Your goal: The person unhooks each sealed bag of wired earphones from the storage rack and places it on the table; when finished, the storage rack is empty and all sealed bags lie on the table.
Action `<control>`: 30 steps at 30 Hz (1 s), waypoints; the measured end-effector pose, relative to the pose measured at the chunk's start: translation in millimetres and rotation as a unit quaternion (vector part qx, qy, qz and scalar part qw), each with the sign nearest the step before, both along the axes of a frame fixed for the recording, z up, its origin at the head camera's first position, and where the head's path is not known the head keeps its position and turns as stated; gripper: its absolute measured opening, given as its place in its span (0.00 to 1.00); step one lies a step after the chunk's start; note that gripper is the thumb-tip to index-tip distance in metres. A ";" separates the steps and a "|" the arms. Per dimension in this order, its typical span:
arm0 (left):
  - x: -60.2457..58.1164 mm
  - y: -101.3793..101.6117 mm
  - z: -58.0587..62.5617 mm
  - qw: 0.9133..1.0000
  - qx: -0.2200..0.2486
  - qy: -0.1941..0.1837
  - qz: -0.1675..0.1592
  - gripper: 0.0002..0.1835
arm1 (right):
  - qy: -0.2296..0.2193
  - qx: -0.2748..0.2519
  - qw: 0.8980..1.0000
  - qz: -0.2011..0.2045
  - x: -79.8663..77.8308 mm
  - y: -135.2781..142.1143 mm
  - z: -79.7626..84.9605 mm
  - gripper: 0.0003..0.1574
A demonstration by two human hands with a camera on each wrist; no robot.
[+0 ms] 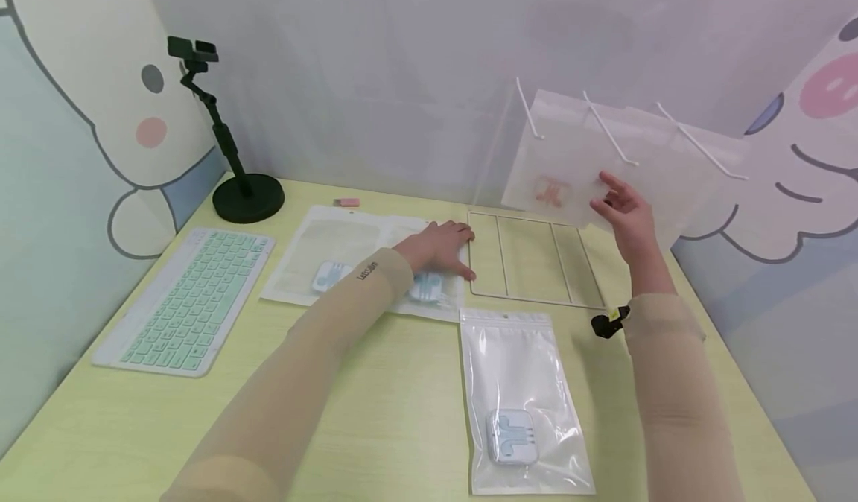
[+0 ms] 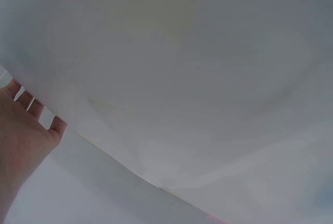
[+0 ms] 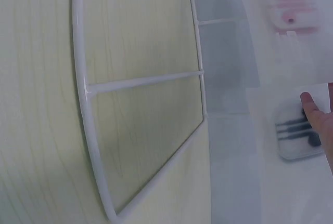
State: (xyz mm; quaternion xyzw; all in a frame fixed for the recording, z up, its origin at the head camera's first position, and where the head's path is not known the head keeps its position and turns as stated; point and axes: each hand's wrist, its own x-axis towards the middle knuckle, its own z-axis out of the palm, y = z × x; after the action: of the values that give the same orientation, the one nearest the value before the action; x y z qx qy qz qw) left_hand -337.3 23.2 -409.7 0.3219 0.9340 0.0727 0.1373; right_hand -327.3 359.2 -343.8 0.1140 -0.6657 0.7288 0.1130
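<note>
My left hand (image 1: 441, 249) rests with fingers spread at the right edge of two flat zip bags (image 1: 348, 237), each with a white-and-blue earphone case (image 1: 425, 287). In the left wrist view, the left hand (image 2: 23, 130) is beside a pale, blurred sheet. My right hand (image 1: 628, 215) touches translucent bags (image 1: 570, 137) at the white hooks (image 1: 610, 129). The right wrist view shows pink earphones (image 3: 294, 11) in one bag and dark earphones (image 3: 296, 130) in another, with a fingertip of my right hand (image 3: 325, 122) near the dark ones.
A white wire rack (image 1: 506, 264) has its base on the table. Another zip bag (image 1: 509, 360) with earphones lies in front. A keyboard (image 1: 194, 301), a black stand (image 1: 248, 197) and a small pink item (image 1: 347, 202) are at the left. Walls enclose the back and sides.
</note>
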 end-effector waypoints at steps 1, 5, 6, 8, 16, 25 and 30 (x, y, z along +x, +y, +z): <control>0.3 0.1 -0.2 1.000 0.002 0.000 0.000 0.53 | 0.001 0.000 1.000 0.001 2.0 1.0 0.6 0.31; 0.4 1.0 -0.2 1.000 0.003 -0.002 0.001 0.53 | 0.013 -0.023 1.000 0.017 10.0 4.7 4.6 0.32; 0.2 1.0 0.0 1.000 0.002 -0.003 0.001 0.53 | 0.017 -0.029 0.999 0.022 12.1 5.2 6.1 0.32; -0.8 1.0 0.0 1.000 0.000 -0.003 0.003 0.53 | 0.026 -0.034 0.999 0.030 16.2 6.4 9.0 0.32; 0.3 -0.7 -0.2 1.000 0.000 -0.004 0.003 0.53 | 0.076 -0.040 0.995 0.047 26.9 15.6 15.6 0.37; 2.1 -1.8 -1.8 1.000 -0.012 0.013 -0.007 0.54 | 0.107 0.043 0.993 0.009 42.2 21.3 31.9 0.38; 1.2 -3.0 -3.3 1.000 -0.022 0.018 -0.010 0.56 | 0.114 0.107 0.987 -0.024 49.9 23.1 43.2 0.38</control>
State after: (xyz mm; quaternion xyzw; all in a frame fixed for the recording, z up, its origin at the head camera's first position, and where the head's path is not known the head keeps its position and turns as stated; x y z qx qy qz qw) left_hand -336.2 20.2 -413.0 0.3292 0.9345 0.0449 0.1278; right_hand -277.4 382.3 -300.7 0.1918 -0.7248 0.6330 0.1929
